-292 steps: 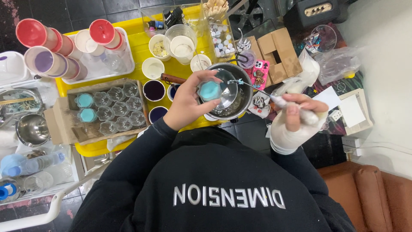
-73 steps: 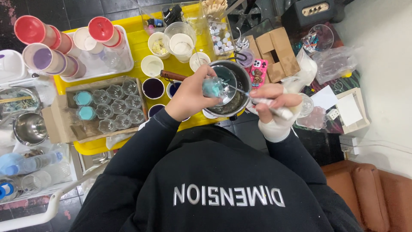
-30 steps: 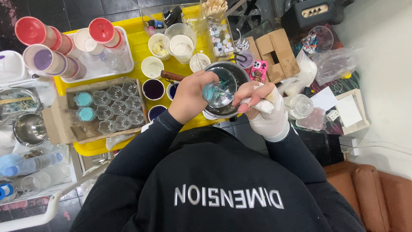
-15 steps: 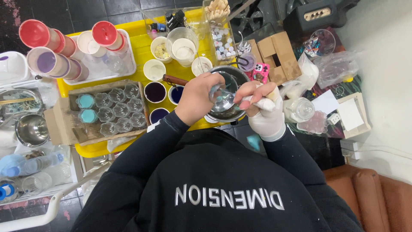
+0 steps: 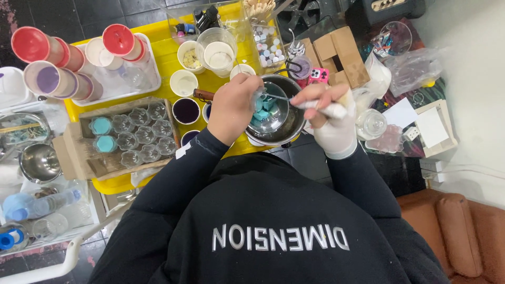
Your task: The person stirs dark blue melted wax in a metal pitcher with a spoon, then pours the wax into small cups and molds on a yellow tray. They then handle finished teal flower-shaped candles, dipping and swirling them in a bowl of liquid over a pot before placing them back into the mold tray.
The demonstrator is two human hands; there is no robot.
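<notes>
Head view: yellow table (image 5: pixel 163 55) sat at 12 o'clock w/ cardboard tray (image 5: pixel 113 144) of small clear jars at 9. Steel pot (image 5: pixel 279 113) stood near centre, teal wax chunks (image 5: pixel 261 111) inside. Left hand (image 5: pixel 234 108), closed, gripped a small clear jar (image 5: pixel 258 97) tipped over the pot; half a sec earlier jar sat lower at the rim. Right hand (image 5: pixel 329 113), in a white glove, pinched a thin metal tool (image 5: pixel 279 96) reaching toward the jar at 9, now stretched further over pot vs 1 s ago.
</notes>
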